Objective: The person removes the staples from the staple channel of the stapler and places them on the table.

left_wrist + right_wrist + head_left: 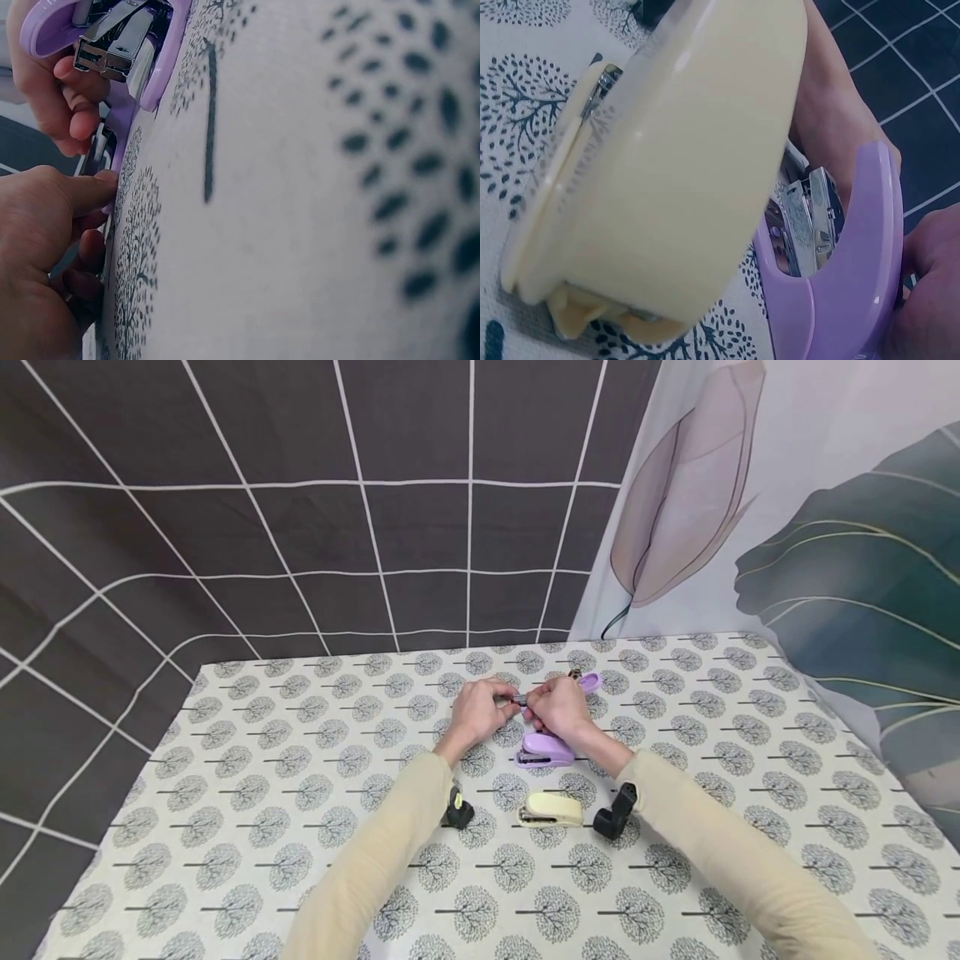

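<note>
My left hand (480,710) and right hand (561,706) meet near the far side of the table. Between their fingertips is the grey metal end (520,699) of an opened purple stapler (591,682), whose raised lid shows behind my right hand. Thumb and fingers of my left hand (37,255) pinch the end. My right hand (52,97) grips it from the other side, its palm hiding most of the body. Closer to me rests a second purple stapler (545,750), just below the right hand. Its metal front (112,56) shows in the left wrist view.
A cream stapler (550,810) lies on the tree-patterned tablecloth (315,793) between my forearms and looms large in the right wrist view. Black wrist cameras hang under both sleeves, close to the cloth. A dark gridded curtain (420,527) stands behind the table.
</note>
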A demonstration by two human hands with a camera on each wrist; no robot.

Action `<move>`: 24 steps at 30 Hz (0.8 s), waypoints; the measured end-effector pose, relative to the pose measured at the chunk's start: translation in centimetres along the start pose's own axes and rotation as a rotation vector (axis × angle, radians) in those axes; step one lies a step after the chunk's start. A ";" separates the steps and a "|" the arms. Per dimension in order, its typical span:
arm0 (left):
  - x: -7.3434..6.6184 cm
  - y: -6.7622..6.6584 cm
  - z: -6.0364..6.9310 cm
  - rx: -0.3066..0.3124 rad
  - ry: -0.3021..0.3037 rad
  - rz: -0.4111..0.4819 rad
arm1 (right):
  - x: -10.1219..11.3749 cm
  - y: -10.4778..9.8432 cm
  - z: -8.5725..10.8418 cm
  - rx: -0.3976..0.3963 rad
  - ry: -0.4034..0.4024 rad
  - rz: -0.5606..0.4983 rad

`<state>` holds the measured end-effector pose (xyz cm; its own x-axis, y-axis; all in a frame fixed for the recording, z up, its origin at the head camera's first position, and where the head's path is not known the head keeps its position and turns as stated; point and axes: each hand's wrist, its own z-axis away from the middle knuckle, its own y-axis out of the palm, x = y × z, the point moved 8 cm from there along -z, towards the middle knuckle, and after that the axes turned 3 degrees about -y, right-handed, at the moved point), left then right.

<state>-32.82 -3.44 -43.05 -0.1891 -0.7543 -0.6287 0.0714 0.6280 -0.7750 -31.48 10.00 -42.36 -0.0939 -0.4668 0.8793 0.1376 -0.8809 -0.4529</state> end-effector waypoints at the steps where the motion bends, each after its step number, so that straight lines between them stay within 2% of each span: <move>1: 0.0 0.0 0.0 -0.001 0.002 -0.002 | 0.0 0.0 0.0 -0.004 -0.004 0.002; 13: -0.2 0.0 -0.1 -0.013 0.034 -0.016 | 0.7 0.5 -0.3 0.022 -0.117 0.027; 19: -0.2 -0.1 -0.1 -0.023 0.034 -0.020 | 0.7 0.5 -0.4 0.026 -0.133 0.044; 24: 0.1 0.0 -0.1 -0.006 0.011 -0.010 | 0.8 0.1 -0.3 0.042 -0.149 0.033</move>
<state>-32.94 -3.49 -43.05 -0.2005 -0.7584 -0.6202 0.0632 0.6217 -0.7807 -31.87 9.46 -41.75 0.0580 -0.4760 0.8775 0.1794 -0.8598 -0.4782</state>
